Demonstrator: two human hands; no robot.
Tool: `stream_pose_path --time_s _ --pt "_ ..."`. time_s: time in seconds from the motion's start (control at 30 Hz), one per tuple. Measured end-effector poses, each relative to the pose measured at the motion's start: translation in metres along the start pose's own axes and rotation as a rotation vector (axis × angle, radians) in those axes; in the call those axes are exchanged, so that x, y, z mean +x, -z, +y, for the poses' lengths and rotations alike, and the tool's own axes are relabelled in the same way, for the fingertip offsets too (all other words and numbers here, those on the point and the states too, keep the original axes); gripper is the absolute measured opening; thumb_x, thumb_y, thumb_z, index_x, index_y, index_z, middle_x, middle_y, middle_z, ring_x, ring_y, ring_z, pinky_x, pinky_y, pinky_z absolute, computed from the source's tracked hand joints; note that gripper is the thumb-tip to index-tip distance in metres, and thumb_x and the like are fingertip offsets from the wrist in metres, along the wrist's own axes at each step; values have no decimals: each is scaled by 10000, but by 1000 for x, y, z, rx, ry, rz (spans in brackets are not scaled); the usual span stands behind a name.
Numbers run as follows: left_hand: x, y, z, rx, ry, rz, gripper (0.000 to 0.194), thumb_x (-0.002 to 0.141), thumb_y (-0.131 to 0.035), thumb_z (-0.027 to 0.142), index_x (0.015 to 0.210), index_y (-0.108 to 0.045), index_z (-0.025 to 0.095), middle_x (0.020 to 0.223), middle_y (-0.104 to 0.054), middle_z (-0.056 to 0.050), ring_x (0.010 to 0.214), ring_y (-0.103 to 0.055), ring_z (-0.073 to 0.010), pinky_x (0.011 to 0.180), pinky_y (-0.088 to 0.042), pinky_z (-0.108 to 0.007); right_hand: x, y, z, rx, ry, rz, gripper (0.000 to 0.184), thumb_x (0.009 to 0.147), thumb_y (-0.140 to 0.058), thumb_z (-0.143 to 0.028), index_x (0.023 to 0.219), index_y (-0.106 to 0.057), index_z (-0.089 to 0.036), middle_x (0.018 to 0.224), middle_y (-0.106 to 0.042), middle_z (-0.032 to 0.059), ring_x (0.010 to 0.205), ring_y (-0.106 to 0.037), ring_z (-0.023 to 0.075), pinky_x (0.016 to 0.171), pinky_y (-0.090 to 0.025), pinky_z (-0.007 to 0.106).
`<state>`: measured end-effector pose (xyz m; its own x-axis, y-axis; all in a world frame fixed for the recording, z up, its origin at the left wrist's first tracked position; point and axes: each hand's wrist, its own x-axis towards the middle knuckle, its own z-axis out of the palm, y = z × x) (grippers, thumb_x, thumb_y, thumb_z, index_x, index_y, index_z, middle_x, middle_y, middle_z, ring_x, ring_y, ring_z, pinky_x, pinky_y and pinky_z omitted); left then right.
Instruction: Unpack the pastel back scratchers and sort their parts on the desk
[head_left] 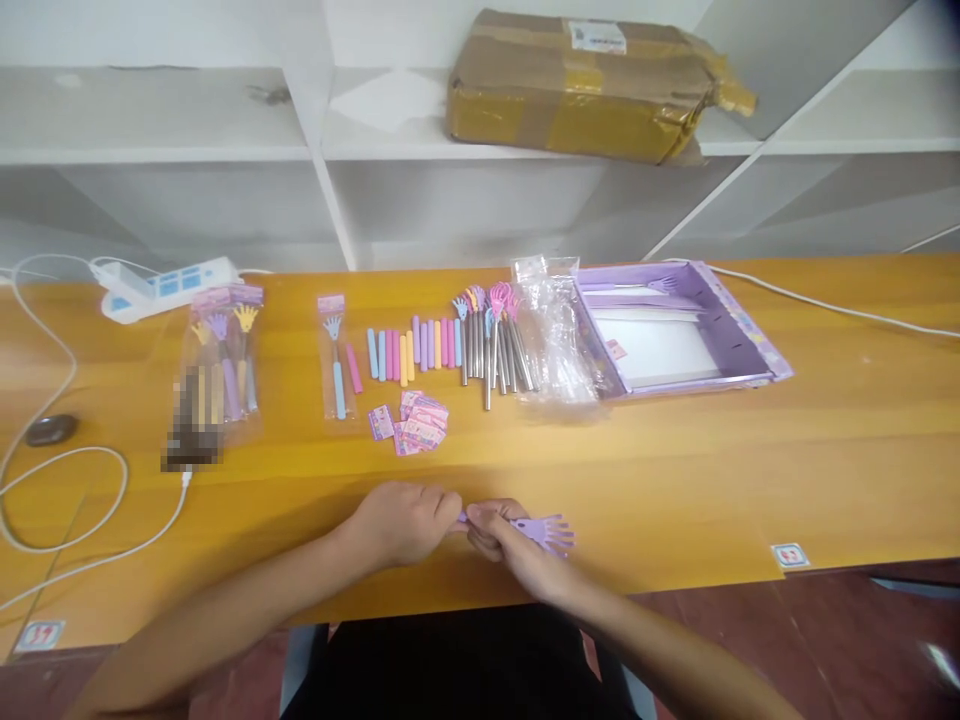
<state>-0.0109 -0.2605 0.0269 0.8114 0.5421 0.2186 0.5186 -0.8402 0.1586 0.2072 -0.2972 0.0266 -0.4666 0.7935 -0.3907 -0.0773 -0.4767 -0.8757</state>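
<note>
Both my hands meet near the front edge of the wooden table (pixel 750 470). My left hand (pixel 405 520) is closed around the handle end of a purple hand-shaped back scratcher (pixel 551 532). My right hand (pixel 504 540) pinches the same scratcher just behind its claw head, which points right. Farther back lie a row of coloured handle sleeves (pixel 412 350) and a bunch of metal scratcher rods with coloured heads (pixel 491 345). A small pile of pink label cards (pixel 416 420) lies in front of them.
An open purple box (pixel 675 335) and clear plastic bags (pixel 551 335) sit at the right back. Two packed bags of scratchers (pixel 221 365) (pixel 336 355) lie left. A white power strip (pixel 169 285) and white cables (pixel 67 500) are far left. A cardboard parcel (pixel 592 85) rests on the shelf.
</note>
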Motion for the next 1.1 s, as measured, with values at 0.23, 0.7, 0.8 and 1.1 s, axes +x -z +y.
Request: stream_pose_path --time_s 0.23,0.7,0.8,1.1 --pt "-14 25 8 38 -9 -43 427 1175 -401 433 848 -565 212 639 -613 -9 511 -587 -192 456 -289 -337 -20 -8 -14 -106 3 -51 691 1030 -516 -771 621 -372 -233 575 -326 -57 555 -293 104 565 -230 315" --pt "8 48 22 242 -30 107 344 1120 -458 258 782 -520 233 629 -531 -6 529 -497 -187 471 -241 -368 -15 -3 -26 -103 19 -127 710 1010 -495 -822 646 -344 -232 605 -271 -61 564 -231 100 552 -177 317" --pt "17 47 21 258 -18 98 360 1125 -449 278 779 -535 226 626 -531 -14 522 -491 -190 465 -242 -365 -7 -7 -28 106 -17 -159 724 948 -602 -835 630 -337 -240 573 -217 -85 522 -181 82 523 -138 312" --pt "3 34 8 99 10 -120 337 1157 -421 312 888 -588 198 661 -623 -13 512 -595 -196 450 -324 -322 -10 -15 -23 498 -136 -92 625 917 -765 -618 649 -351 -234 578 -194 -120 478 -100 45 465 -41 271"
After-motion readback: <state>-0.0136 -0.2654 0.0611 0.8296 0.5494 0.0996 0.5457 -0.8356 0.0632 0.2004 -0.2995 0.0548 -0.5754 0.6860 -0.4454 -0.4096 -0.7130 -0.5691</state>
